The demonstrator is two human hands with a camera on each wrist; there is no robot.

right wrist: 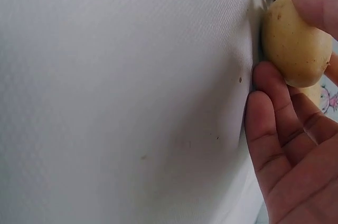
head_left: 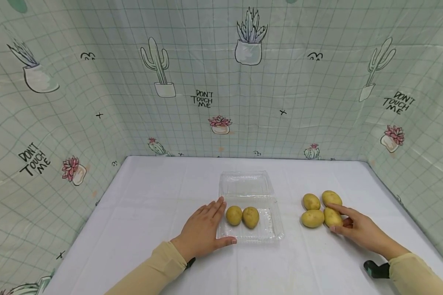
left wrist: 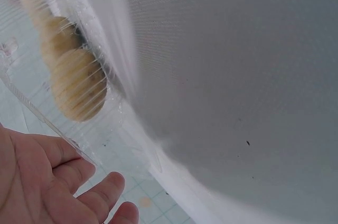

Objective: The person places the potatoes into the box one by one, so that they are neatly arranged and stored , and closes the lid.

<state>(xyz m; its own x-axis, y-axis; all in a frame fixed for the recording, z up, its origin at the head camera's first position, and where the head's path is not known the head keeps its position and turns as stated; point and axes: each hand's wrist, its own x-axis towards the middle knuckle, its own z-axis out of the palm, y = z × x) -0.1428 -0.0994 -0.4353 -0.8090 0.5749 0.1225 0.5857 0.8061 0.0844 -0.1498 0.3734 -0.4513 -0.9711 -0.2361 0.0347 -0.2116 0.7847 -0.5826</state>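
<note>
A clear plastic clamshell box [head_left: 276, 229] lies with its lid [head_left: 245, 184] folded back, and two potatoes [head_left: 251, 217] sit side by side in its base. My left hand [head_left: 203, 229] rests along the box's left side, fingers extended and thumb at the front edge. Through the ribbed plastic the left wrist view shows a potato [left wrist: 79, 84] near that palm. On the right, my right hand [head_left: 361, 231] grips the nearest right potato [head_left: 332, 217] of a small cluster between thumb and fingers. In the right wrist view this potato [right wrist: 296, 42] appears to touch the cloth.
Three more potatoes stand close to the gripped one, including one at the front left [head_left: 312, 218] and one behind [head_left: 331, 198]. White cloth covers the table [head_left: 162, 196]. Patterned fabric walls [head_left: 240, 90] rise at the back and both sides.
</note>
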